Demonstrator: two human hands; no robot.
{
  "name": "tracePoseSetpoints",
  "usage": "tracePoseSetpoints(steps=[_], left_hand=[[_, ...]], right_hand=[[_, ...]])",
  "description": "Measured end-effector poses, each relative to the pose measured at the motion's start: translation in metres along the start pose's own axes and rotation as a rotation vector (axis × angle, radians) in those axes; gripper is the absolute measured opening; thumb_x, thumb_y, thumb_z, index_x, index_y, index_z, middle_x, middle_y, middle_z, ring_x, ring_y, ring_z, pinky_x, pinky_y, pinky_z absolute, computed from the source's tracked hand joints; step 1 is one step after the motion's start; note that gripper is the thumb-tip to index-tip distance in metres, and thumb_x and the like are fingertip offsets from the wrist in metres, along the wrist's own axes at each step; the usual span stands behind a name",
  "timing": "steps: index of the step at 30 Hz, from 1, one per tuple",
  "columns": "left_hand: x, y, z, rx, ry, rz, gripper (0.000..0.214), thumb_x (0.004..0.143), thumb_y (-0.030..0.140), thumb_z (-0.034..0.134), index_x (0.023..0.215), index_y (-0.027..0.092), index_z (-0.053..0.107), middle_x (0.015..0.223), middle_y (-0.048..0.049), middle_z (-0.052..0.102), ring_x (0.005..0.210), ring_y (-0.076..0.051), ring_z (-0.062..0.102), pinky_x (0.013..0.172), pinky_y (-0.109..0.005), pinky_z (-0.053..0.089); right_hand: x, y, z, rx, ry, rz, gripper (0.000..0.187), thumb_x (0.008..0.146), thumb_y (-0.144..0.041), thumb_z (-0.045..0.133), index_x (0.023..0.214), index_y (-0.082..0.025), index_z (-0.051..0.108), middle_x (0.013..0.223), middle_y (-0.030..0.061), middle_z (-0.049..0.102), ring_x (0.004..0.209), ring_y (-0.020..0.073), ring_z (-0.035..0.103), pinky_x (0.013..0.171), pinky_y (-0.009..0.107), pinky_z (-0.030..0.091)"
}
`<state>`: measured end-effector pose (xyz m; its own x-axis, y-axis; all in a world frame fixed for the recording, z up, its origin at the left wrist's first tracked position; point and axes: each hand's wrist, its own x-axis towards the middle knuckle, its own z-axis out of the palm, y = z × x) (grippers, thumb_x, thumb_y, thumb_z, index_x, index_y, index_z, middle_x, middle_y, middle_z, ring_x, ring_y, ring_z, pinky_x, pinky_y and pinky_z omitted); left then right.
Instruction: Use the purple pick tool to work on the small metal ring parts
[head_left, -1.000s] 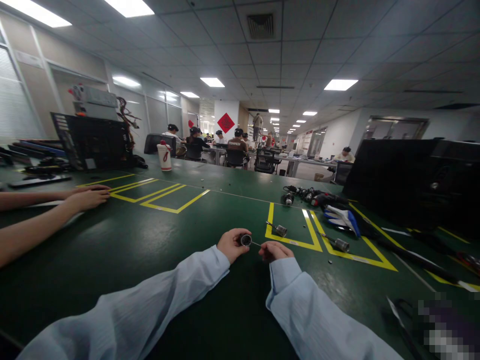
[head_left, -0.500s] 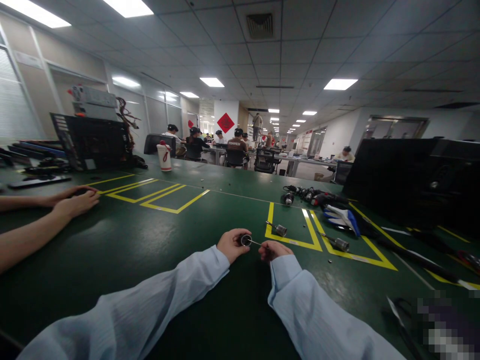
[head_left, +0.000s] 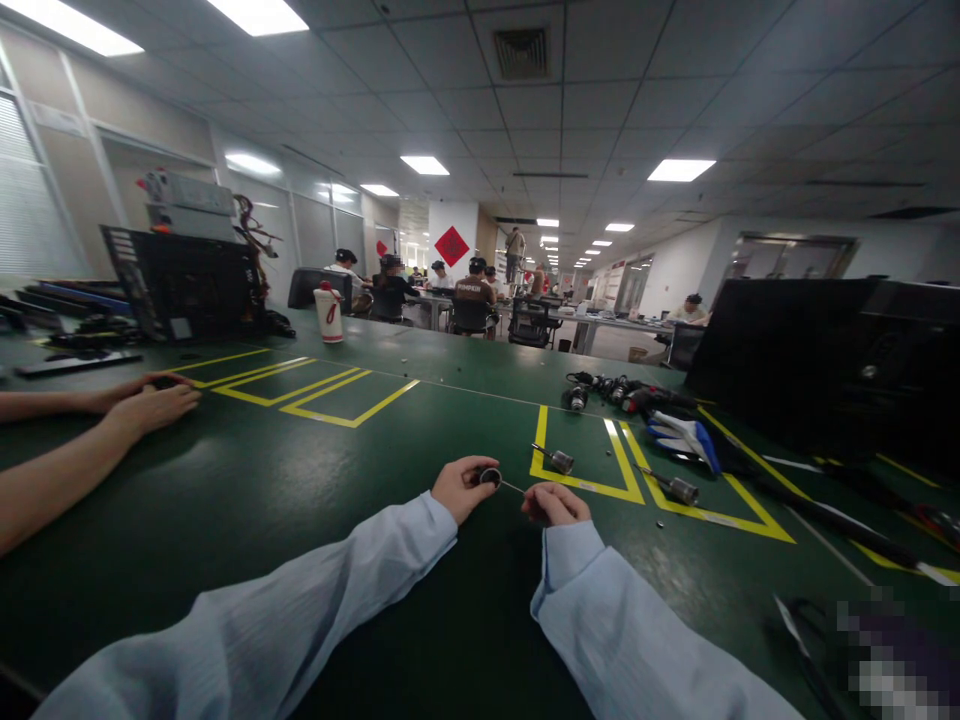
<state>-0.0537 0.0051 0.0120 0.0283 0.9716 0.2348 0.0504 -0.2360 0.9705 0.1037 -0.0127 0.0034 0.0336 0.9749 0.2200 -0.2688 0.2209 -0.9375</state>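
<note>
Between the thumb and fingers of my left hand (head_left: 457, 489) is a small round metal cylinder (head_left: 490, 477), its dark open end facing me. My right hand (head_left: 556, 503) pinches a thin metal rod (head_left: 512, 487), whose other end reaches the cylinder's rim; I cannot tell whether it goes inside. Beyond my right hand, a metal cylinder with a shaft (head_left: 556, 459) lies within a yellow taped outline. Farther right, a similar cylinder with a shaft (head_left: 681, 489) lies in the neighbouring outline.
At the left edge, another person's hands (head_left: 154, 402) rest on the green table (head_left: 300, 500). A white cup (head_left: 328, 314) stands at the back. To the right lie a blue-and-white glove (head_left: 684, 438), dark cabled tools (head_left: 626, 392) and a small metal piece (head_left: 660, 524).
My left hand and the cylinder have shifted slightly left and up. The right hand has turned a little and moved slightly right, still pinching the rod.
</note>
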Motion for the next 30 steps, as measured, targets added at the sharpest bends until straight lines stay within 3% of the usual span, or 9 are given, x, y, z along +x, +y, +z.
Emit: tracePoseSetpoints(steps=[5, 12, 30], left_hand=[[0.001, -0.001, 0.0, -0.113, 0.028, -0.034, 0.024, 0.052, 0.008, 0.06, 0.076, 0.01, 0.061, 0.058, 0.0, 0.063, 0.059, -0.014, 0.061, 0.061, -0.029, 0.052], [0.001, 0.003, 0.0, -0.134, 0.035, -0.064, 0.021, 0.052, 0.007, 0.06, 0.072, 0.01, 0.062, 0.062, -0.0007, 0.064, 0.061, -0.015, 0.061, 0.062, -0.03, 0.053], [0.002, -0.002, 0.0, -0.138, 0.047, -0.053, 0.022, 0.054, 0.012, 0.065, 0.076, 0.01, 0.062, 0.059, -0.0007, 0.064, 0.061, -0.016, 0.062, 0.059, -0.03, 0.054]], right_hand=[[-0.004, -0.002, 0.001, -0.082, -0.025, -0.114, 0.014, 0.059, -0.028, 0.059, 0.051, -0.017, 0.062, 0.044, 0.0002, 0.059, 0.045, 0.0123, 0.05, 0.046, 0.023, 0.039], [-0.007, 0.002, 0.005, -0.285, -0.079, -0.223, 0.017, 0.066, -0.03, 0.055, 0.057, -0.018, 0.063, 0.05, 0.0009, 0.06, 0.049, 0.0139, 0.05, 0.05, 0.025, 0.038], [-0.012, -0.006, 0.003, -0.303, 0.003, -0.336, 0.017, 0.069, -0.027, 0.05, 0.055, -0.019, 0.054, 0.049, -0.001, 0.051, 0.049, 0.0128, 0.046, 0.049, 0.025, 0.036]])
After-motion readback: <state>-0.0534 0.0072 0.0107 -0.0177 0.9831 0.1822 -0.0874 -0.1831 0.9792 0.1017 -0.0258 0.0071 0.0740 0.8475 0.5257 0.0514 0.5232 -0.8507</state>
